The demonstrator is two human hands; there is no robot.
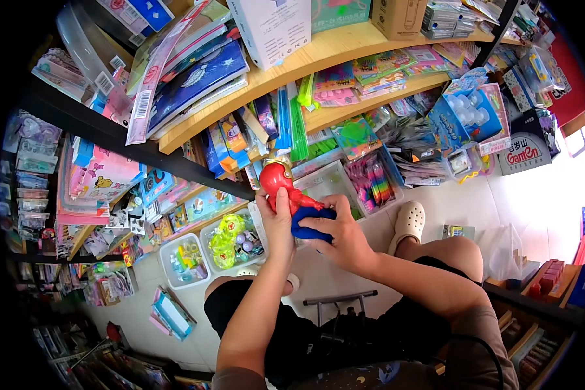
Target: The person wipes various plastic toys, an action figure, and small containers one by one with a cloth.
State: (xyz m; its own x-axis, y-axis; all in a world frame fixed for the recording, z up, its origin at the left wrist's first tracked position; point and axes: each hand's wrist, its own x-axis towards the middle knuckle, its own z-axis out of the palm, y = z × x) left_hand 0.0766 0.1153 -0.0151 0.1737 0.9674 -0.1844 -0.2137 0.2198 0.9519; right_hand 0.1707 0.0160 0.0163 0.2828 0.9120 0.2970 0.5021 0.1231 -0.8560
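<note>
Head view. Clock positions are referenced to the red figure, located near the centre of the view, above the lap.

Left hand: closed on the red figure, thumb on its near side. The figure is tilted, with its round head toward 11 o'clock and its lower part toward 4 o'clock.

Right hand: closed on a blue cloth, which is in contact with the lower part of the figure. The two hands are close together; the fingers behind the figure are hidden.

Surrounding items:
- 12 o'clock: a white box, upright on the wooden shelf.
- 11 o'clock: a dark blue notebook, in a stack on the same shelf.
- 2 o'clock: a blue box holding clear domed pieces.
- 3 o'clock: a bin of multicoloured packets.
- Between 3 and 4 o'clock: a cream clog, worn on a foot; farther out, a clear plastic bag.
- 5 o'clock: a dark bar, between the legs.
- 7 o'clock: flat packages on the tiled floor.
- Between 7 and 8 o'clock: a bin containing a yellow-green item.
- 8 o'clock: a white bin of small coloured items.
</note>
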